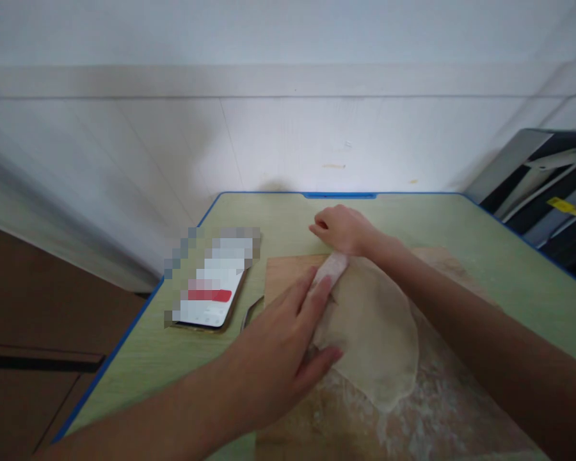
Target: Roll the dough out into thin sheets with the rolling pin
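A thin, pale sheet of dough (372,326) lies on a floured wooden board (336,410). Along its left side runs a white, floury rolling pin (332,267), partly covered by both hands. My left hand (288,333) rests over the near part of the pin, fingers stretched out and thumb apart above the dough. At the pin's far end is my right hand (343,230), its fingers loosely curled and its heel over the pin. Nothing shows inside those curled fingers. My right forearm crosses above the dough's right edge.
A phone (214,282) with a lit, partly blurred screen lies left of the board. A thin metal object (250,312) shows beside my left wrist. The green table (413,221) has a blue edge and stands by a white wall (278,141). Dark items (552,192) stand at the right.
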Demonstrator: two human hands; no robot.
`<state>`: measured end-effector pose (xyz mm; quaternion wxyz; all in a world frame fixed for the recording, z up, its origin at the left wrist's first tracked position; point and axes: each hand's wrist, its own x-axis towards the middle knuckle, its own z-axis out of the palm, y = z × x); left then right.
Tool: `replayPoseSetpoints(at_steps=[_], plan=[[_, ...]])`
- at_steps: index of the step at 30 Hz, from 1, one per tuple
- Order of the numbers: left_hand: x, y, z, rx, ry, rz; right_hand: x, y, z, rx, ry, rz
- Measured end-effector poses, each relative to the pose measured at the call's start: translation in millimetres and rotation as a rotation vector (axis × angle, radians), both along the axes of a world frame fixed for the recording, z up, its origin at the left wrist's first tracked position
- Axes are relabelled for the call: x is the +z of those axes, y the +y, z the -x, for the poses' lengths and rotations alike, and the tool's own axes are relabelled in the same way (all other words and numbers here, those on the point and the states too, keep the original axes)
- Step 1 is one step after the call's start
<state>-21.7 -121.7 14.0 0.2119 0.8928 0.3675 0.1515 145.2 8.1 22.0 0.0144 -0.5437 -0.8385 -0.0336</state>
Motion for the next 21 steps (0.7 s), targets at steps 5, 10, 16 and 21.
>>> replayPoseSetpoints(at_steps=[5, 10, 16, 21], plan=[[-2.3, -10.8, -2.5, -0.072, 0.075, -0.074, 4.1, -32.8, -21.2, 0.141, -0.071, 0.037], [-3.6, -17.8, -7.2, -0.137, 0.129, -0.193, -2.6, -59.8, -42.3, 0.204, -0.023, -0.087], [1.4, -20.1, -12.4, -0.166, 0.261, -0.253, -5.9, -70.3, -45.4, 0.165, 0.061, -0.111], [7.6, -21.7, -13.8, -0.129, 0.273, -0.245, -3.0, -61.5, -31.7, 0.056, -0.012, -0.043]])
